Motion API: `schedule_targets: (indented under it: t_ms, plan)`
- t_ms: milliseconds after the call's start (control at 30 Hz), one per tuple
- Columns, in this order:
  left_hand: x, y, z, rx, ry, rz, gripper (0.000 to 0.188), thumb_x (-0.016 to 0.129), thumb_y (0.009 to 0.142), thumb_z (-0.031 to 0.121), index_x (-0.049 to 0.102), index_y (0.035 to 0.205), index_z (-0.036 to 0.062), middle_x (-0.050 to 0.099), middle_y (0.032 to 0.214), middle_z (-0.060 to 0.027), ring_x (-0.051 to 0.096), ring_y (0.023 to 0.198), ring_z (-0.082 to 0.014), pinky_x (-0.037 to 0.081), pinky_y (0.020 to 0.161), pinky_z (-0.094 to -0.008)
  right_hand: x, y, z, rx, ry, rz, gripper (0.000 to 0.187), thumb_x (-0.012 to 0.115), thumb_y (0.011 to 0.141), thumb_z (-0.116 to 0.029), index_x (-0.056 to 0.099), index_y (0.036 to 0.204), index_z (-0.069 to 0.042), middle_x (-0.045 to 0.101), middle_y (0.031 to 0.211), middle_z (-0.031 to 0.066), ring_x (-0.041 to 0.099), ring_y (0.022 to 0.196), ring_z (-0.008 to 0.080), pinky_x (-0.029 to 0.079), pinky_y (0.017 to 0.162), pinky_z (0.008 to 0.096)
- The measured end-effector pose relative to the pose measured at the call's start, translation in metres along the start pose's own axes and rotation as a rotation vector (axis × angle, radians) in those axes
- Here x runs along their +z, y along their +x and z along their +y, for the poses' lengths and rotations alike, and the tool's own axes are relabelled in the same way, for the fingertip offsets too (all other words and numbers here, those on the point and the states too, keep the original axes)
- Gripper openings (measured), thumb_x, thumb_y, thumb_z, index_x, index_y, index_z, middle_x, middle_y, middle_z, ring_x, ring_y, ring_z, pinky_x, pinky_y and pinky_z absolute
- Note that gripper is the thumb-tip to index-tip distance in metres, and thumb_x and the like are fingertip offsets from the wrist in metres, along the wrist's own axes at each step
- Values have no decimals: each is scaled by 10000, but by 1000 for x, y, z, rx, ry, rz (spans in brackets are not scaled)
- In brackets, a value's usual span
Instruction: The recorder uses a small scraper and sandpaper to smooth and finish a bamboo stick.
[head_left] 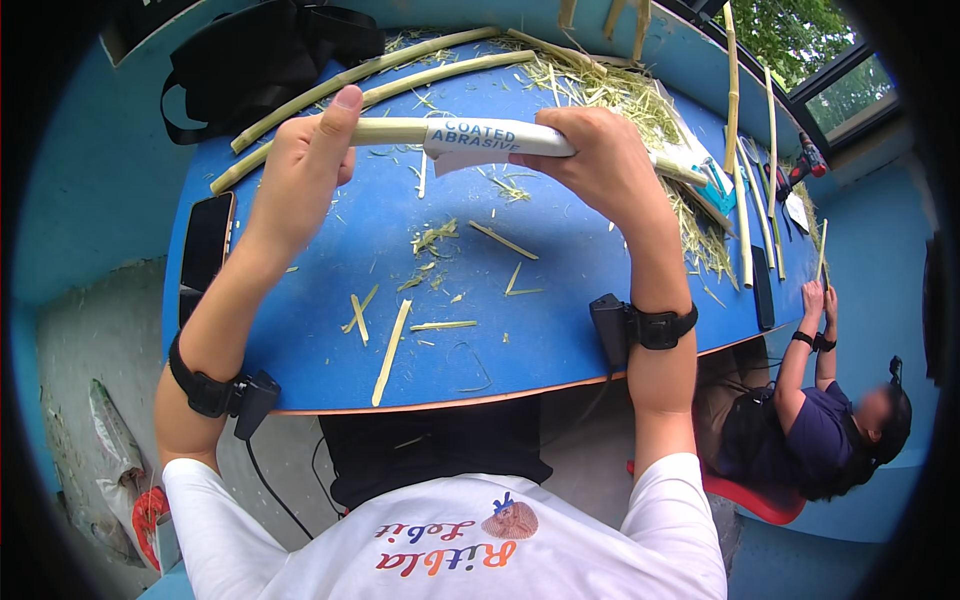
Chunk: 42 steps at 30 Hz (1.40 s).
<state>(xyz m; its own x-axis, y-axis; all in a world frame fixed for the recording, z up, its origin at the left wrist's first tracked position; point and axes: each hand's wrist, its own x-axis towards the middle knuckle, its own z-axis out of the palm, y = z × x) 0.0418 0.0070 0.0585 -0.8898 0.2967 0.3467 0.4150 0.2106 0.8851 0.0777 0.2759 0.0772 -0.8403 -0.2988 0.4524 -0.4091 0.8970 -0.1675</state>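
A pale, peeled bamboo stick [390,131] is held crosswise above the blue table. My left hand [308,165] is closed round its left part, thumb pointing up along it. A sheet of sandpaper [480,140], white-backed with blue print, is wrapped over the stick's middle and right part, one torn edge hanging down. My right hand [600,160] grips the sandpaper round the stick, thumb on top. Past this hand, a pale stick end [680,170] shows. Below, bamboo shavings [432,240] and thin slivers [392,352] lie on the table [560,330].
Two long peeled sticks [450,72] and a black bag [235,65] lie at the back left. A phone [206,245] rests by the left edge. Shavings heap [620,95] at the back right, near poles [731,110] and a drill [800,168]. Another person [800,430] sits at right, holding a thin stick.
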Motion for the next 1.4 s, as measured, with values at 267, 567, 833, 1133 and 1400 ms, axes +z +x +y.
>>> schedule_targets:
  t_ms: [267, 567, 833, 1133, 1400]
  plan:
    - [1, -2, -1, 175, 111, -100, 566, 387, 961, 573, 455, 683, 85, 383, 571, 24, 339, 521, -66, 263, 463, -243, 3, -1, 2, 4, 86, -76, 262, 763, 743, -268, 658, 808, -37, 595, 676, 133, 576, 646, 306, 444, 592, 378]
    - [10, -9, 2, 335, 286, -145, 511, 442, 959, 518, 519, 771, 49, 448, 553, -39, 417, 495, -128, 293, 472, -279, 6, -1, -7, -18, 192, -147, 242, 764, 735, -253, 670, 830, -51, 613, 680, 139, 594, 662, 325, 450, 602, 390]
    - [-11, 3, -2, 2, -159, 161, 520, 461, 963, 482, 463, 600, 110, 365, 509, 52, 328, 471, -56, 243, 456, -243, 0, -2, 5, 89, 113, -82, 263, 762, 749, -272, 677, 865, -52, 631, 710, 131, 608, 667, 302, 462, 617, 380]
    - [-30, 19, -4, -75, -513, 714, 367, 500, 918, 429, 421, 706, 140, 292, 514, 37, 288, 458, -71, 254, 472, -247, -5, -5, 37, 254, 16, -75, 316, 754, 757, -338, 697, 903, -63, 661, 772, 129, 634, 716, 273, 484, 681, 367]
    - [2, -8, -8, 75, -130, 139, 459, 333, 995, 512, 424, 758, 131, 343, 571, 62, 314, 515, -30, 256, 479, -190, 5, -6, 2, 42, 169, -127, 278, 750, 754, -308, 677, 860, -61, 636, 725, 136, 613, 709, 311, 470, 655, 387]
